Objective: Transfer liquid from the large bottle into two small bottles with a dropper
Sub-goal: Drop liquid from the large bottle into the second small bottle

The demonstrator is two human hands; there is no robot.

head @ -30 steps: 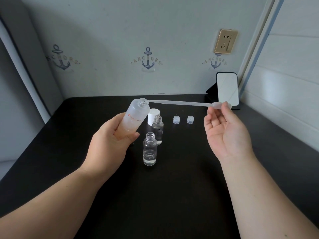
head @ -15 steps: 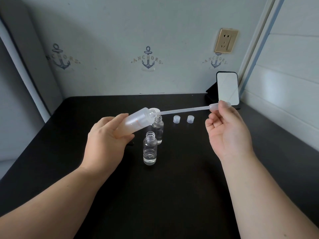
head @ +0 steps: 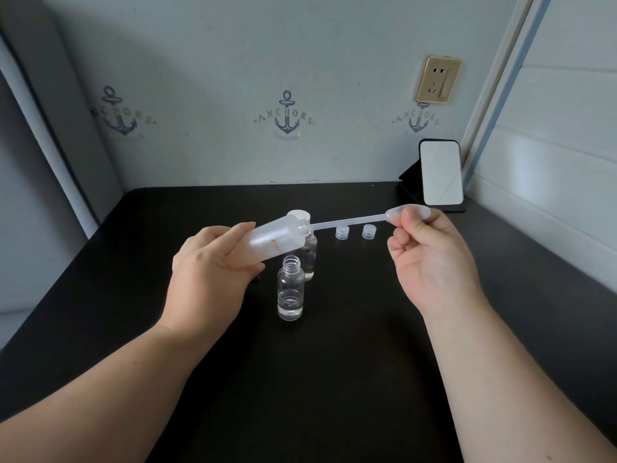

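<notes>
Black matte tabletop (head: 334, 379) is seen under both forearms, butted into a wall corner.

Left hand (head: 213, 272) is wrapped around the base of the large frosted translucent plastic bottle (head: 273, 242); fingers are curled round the body, thumb underneath. Bottle is tipped close to horizontal, open neck pointed right toward the other hand.

Right hand (head: 430, 259) is held palm-up, and the bulb of the long clear plastic dropper (head: 354, 222) is pinched between thumb and fingers. The stem is run leftward from that pinch, with its tip at the mouth of the large bottle; whether the tip is inside cannot be told.

Directly below the tilted neck, between the two hands, a small clear round bottle (head: 291, 289) is stood upright, uncapped, with a shallow layer of liquid at the bottom. A second small clear bottle (head: 310, 255) is stood just behind it, partly hidden by the large bottle.

A white round cap (head: 298, 214) is seen behind the large bottle's shoulder. Two small clear screw caps (head: 342, 232) (head: 369, 231) are lying under the dropper stem, left of the right hand.

A rectangular mirror on a black stand (head: 440, 173) is placed beyond the right hand, by the wall.
</notes>
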